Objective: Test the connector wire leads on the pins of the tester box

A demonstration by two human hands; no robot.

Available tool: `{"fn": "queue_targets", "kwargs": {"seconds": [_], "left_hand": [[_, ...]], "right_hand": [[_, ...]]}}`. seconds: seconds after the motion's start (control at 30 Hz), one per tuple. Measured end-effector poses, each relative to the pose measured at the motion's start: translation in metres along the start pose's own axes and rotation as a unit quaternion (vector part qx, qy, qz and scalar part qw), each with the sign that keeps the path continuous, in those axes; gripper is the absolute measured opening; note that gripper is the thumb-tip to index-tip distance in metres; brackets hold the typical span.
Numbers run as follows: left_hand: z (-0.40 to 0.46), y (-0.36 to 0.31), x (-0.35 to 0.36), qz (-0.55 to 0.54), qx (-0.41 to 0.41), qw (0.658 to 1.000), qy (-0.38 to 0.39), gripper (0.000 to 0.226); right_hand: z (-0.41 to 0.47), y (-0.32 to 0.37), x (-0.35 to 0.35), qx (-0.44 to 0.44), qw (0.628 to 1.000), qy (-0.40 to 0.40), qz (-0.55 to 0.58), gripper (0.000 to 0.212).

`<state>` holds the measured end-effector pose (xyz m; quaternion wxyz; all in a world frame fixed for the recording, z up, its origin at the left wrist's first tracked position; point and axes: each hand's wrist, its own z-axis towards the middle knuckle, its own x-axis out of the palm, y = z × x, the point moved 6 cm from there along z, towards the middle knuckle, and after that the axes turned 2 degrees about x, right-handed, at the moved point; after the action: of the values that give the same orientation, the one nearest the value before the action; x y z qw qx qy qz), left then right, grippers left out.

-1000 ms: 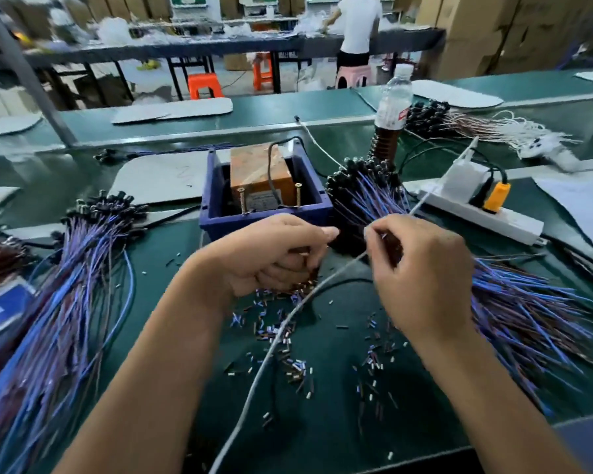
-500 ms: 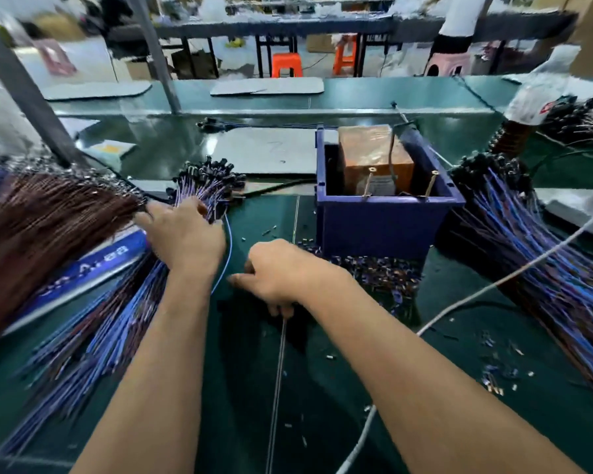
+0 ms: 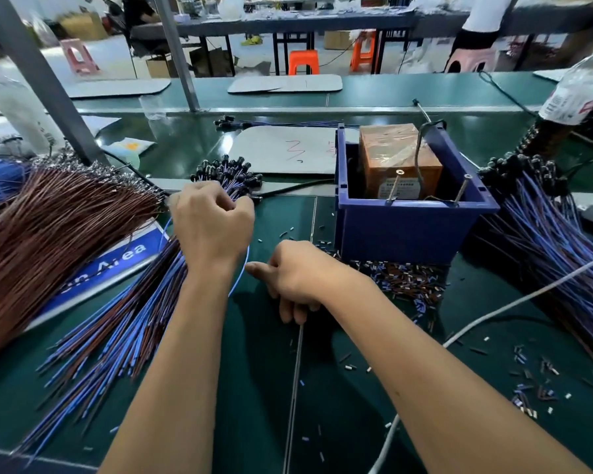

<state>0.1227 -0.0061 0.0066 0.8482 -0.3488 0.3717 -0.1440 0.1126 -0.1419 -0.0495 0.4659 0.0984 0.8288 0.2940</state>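
- Factory floor: green-matted bench (image 3: pixel 261 388), orange stools (image 3: pixel 303 61) and more work tables behind.
- Tester box (image 3: pixel 399 159): orange block sitting inside a blue bin (image 3: pixel 408 230), two upright pins (image 3: pixel 396 184) at its near edge. Off to the right of both hands, nothing touching the pins.
- Untested connector wires (image 3: pixel 124 323): loose fan of blue/brown leads on the left, black connector heads (image 3: pixel 226 172) bunched at the far end.
- Left hand (image 3: pixel 213 224): fingers curled round wires at the connector-head end of that pile, lying on top of it.
- Right hand (image 3: pixel 298 275): just beside the left, between pile and bin, fingers curled down; looks pinched on a thin blue lead (image 3: pixel 242 275) looping between the hands, can't confirm.
- Handling, my read: leads are light, floppy, tangle easily. Take one near the connector head to pull it free, then pinch close to the stripped tips so they stay aimed at the pins.
- Second wire bundle (image 3: pixel 555 234) lies right of the bin; cut insulation scraps (image 3: pixel 401 282) litter the mat in front of it.
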Motion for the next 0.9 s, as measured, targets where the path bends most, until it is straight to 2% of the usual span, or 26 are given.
{"fn": "queue_targets", "kwargs": {"seconds": [0.1, 0.23, 0.33, 0.47, 0.5, 0.57, 0.63, 0.7, 0.8, 0.9], "left_hand": [[-0.003, -0.001, 0.01, -0.021, 0.007, 0.997, 0.077, 0.025], [-0.009, 0.004, 0.025, 0.049, -0.011, 0.985, 0.165, 0.031], [-0.01, 0.004, 0.027, 0.074, -0.007, 0.985, 0.159, 0.036], [-0.007, -0.003, 0.016, 0.088, 0.044, 0.994, 0.052, 0.031], [-0.007, -0.002, 0.017, 0.123, 0.052, 0.99, 0.053, 0.03], [-0.009, 0.004, 0.028, 0.21, 0.047, 0.969, 0.119, 0.034], [-0.014, 0.011, 0.039, 0.237, 0.027, 0.955, 0.176, 0.031], [-0.017, 0.013, 0.044, 0.244, 0.015, 0.95, 0.195, 0.02], [-0.018, 0.012, 0.044, 0.26, 0.01, 0.946, 0.193, 0.017], [-0.015, 0.004, 0.035, 0.199, 0.034, 0.971, 0.127, 0.018]], "right_hand": [[-0.005, -0.004, 0.0, -0.003, 0.999, -0.001, 0.043, 0.054], [-0.01, -0.004, -0.001, -0.009, 0.998, -0.005, 0.059, 0.047], [-0.013, -0.004, -0.001, -0.016, 0.997, -0.004, 0.073, 0.045], [-0.014, -0.005, -0.001, -0.024, 0.995, -0.008, 0.092, 0.045], [-0.014, -0.005, -0.001, -0.025, 0.996, -0.009, 0.089, 0.044], [-0.013, -0.005, -0.001, -0.025, 0.996, -0.014, 0.079, 0.043], [-0.011, -0.007, -0.001, -0.025, 0.997, -0.016, 0.071, 0.041], [-0.009, -0.008, 0.0, -0.023, 0.997, -0.016, 0.07, 0.04], [-0.008, -0.011, 0.0, -0.021, 0.997, -0.025, 0.072, 0.041], [-0.009, -0.013, 0.0, -0.033, 0.994, -0.049, 0.089, 0.04]]}}
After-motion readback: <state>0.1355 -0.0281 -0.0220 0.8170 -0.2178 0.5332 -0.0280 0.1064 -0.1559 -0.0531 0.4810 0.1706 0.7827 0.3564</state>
